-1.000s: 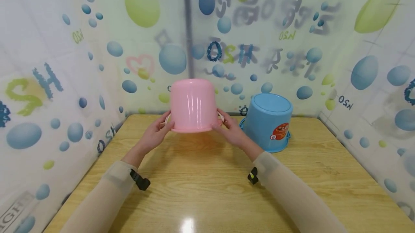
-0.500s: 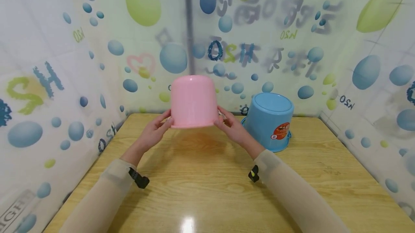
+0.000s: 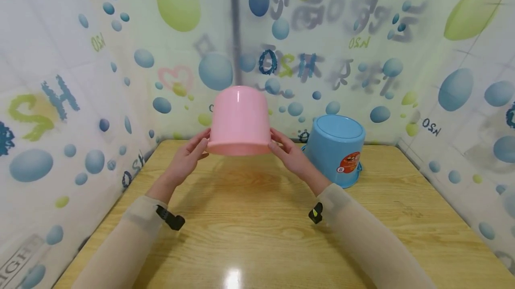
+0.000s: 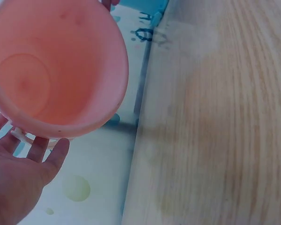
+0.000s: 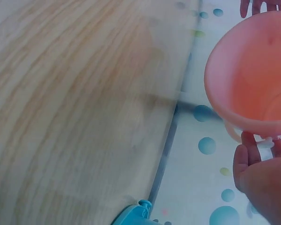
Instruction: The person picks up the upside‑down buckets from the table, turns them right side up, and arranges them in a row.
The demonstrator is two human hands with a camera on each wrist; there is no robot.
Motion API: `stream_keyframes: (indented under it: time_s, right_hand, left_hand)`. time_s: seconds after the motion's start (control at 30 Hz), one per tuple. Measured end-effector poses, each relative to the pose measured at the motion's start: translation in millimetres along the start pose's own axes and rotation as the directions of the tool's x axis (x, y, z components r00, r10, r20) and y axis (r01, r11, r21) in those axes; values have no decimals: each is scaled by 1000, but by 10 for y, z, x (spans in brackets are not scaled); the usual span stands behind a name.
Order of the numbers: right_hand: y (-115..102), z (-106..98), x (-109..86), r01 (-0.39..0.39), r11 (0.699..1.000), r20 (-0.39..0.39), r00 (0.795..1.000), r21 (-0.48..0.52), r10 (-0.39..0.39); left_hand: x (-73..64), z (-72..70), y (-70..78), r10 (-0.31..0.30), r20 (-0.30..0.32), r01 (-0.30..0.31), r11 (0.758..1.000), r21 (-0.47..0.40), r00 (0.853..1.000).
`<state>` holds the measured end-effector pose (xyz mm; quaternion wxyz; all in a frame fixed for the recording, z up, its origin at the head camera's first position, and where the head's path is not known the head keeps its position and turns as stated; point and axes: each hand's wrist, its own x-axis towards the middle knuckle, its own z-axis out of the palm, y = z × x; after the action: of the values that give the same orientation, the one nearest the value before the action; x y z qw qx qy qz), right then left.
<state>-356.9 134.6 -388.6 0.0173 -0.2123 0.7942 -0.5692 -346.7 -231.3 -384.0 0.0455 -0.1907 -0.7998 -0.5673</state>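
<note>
A pink bucket (image 3: 240,117) is held upside down above the wooden table (image 3: 249,222), its rim tipped slightly so the underside of the opening shows. My left hand (image 3: 186,159) grips the rim on the left, fingers beneath and thumb at the near side. On the opposite side my right hand (image 3: 295,159) grips the rim the same way. Seen from below in the left wrist view, the bucket's hollow inside (image 4: 70,70) holds nothing visible. A pale handle (image 4: 25,137) hangs by the left fingers. To the right, a blue bucket (image 3: 337,146) stands upside down on the table.
The blue bucket, with a red label (image 3: 349,162), stands close beside my right forearm. Behind the table's back edge hangs a patterned curtain (image 3: 181,115), with similar sheets at both sides. Black straps (image 3: 170,217) with cameras sit on both wrists.
Both hands have raised the pink bucket a little higher over the table. Its opening has tipped toward me, showing more of the rim. The blue bucket has stayed in place.
</note>
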Motion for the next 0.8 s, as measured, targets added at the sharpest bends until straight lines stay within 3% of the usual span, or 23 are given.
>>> stream_keyframes:
  time_s: [0.2,0.43,0.57,0.7,0.8]
  right_hand:
    - [-57,-61,-1,47,999,12,999,15,-47]
    - [-83,-102,26,62,995,22,998,-72,-61]
    - [-130,-106,25,78,994,27,997,-72,-76]
    - [-189,-109,11,86,996,50,995,-25,-84]
    - [-219,-111,3,83,992,88,992,92,-91]
  left_hand:
    - [-7,-57,59,11,-25,-10,1000,28,1000]
    - [-24,-119,103,7,-81,0,996,88,997]
    - [-15,-164,115,38,-59,-33,996,81,997]
    - [-5,-215,136,59,-24,-59,998,17,998]
    - [-6,-248,149,69,-8,-70,997,-18,998]
